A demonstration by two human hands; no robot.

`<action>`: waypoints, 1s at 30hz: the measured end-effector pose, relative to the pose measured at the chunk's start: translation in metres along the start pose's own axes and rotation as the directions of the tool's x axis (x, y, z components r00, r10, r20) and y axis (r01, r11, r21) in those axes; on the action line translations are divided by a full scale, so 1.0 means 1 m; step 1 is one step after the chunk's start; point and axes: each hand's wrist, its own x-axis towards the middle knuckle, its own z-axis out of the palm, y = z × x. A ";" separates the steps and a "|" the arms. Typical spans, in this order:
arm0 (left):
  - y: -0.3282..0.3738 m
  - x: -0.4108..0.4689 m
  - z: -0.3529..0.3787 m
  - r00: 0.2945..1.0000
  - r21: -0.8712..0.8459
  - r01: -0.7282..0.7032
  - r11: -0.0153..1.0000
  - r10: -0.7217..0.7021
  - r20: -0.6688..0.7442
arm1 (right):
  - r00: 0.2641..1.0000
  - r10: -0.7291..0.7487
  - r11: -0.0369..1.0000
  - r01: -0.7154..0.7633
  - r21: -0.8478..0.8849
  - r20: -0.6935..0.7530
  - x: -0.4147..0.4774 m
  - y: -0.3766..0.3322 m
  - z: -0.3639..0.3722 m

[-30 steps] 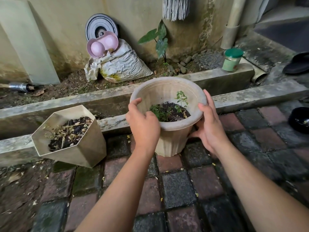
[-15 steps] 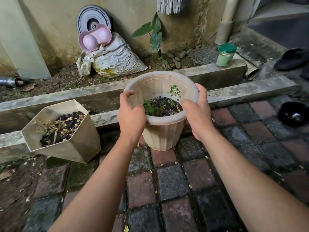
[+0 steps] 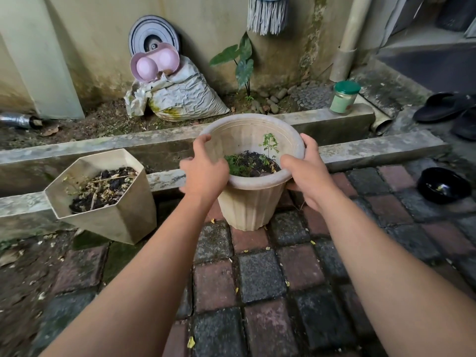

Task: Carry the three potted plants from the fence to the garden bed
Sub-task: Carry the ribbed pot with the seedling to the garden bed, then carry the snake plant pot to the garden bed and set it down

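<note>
Hands 2: left hand [image 3: 204, 173], right hand [image 3: 309, 176]. Pots 2: round pot [image 3: 251, 202], hexagonal pot [image 3: 121, 222]. Jar [image 3: 343, 101] 1. Sack [image 3: 188, 99] 1.

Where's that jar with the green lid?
The jar stands upper right in the head view, on the far concrete curb, beyond the round pot.

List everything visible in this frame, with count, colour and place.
round pot: 1, beige, centre, seedlings inside
hexagonal pot: 1, beige, left, on paving
sack: 1, white, garden bed, against wall
pink container: 1, pink, atop the sack
leafy plant: 1, green, bed, by wall
jar: 1, green lid, concrete ledge, right
mop head: 1, grey, top edge
black bowl: 1, black, paving, far right
hands: 2, bare; left hand and right hand grip the round pot's rim
</note>
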 end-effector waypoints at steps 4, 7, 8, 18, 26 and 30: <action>0.045 0.006 -0.029 0.994 0.278 -0.095 0.956 0.076 0.076 | 0.998 -0.059 0.944 0.068 -0.321 0.038 0.008 -0.031 -0.028; 0.108 -0.014 -0.047 0.934 0.315 -0.237 0.919 0.127 0.333 | 0.983 -0.177 0.843 0.175 -0.508 0.044 -0.001 -0.095 -0.060; 0.130 -0.025 -0.051 0.908 0.288 -0.279 0.916 0.154 0.390 | 0.978 -0.199 0.830 0.198 -0.521 0.054 -0.007 -0.124 -0.070; 0.445 -0.178 -0.154 0.722 -0.144 -0.506 0.850 0.509 0.468 | 0.975 -0.212 0.871 0.160 -0.465 -0.062 -0.174 -0.464 -0.263; 0.635 -0.377 -0.275 0.348 -0.426 -0.484 0.764 0.615 0.708 | 0.858 -0.094 0.842 -0.202 -0.500 -0.506 -0.467 -0.682 -0.364; 0.672 -0.474 -0.310 0.086 -0.500 -0.487 0.716 0.609 0.789 | 0.662 -0.078 0.771 -0.434 -0.466 -0.745 -0.620 -0.713 -0.382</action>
